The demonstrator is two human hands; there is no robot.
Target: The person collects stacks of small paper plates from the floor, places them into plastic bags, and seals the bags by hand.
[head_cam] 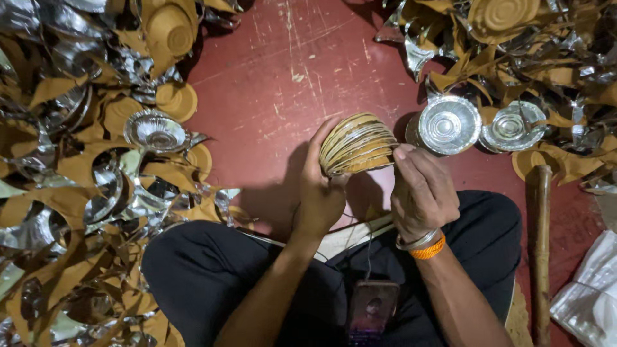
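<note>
Bottom of frame: phone point(373, 308) lying in the lap between crossed legs in dark trousers point(212, 270). Both forearms rise from the lower edge toward centre.

Centre: left hand point(319, 193) upright, fingers curled round the near-left edge of a stack of paper bowls point(357, 144). The stack is held on edge, rims facing the camera, its long axis running lower left to upper right. Right hand point(421, 193), orange band and metal bangle at the wrist, has fingertips pinching the stack's right end.

Beyond, right: two silver foil bowls point(448, 124) on the red floor point(283, 83). Left side and upper right: heaps of foil-and-brown paper scrap point(71, 193).
</note>
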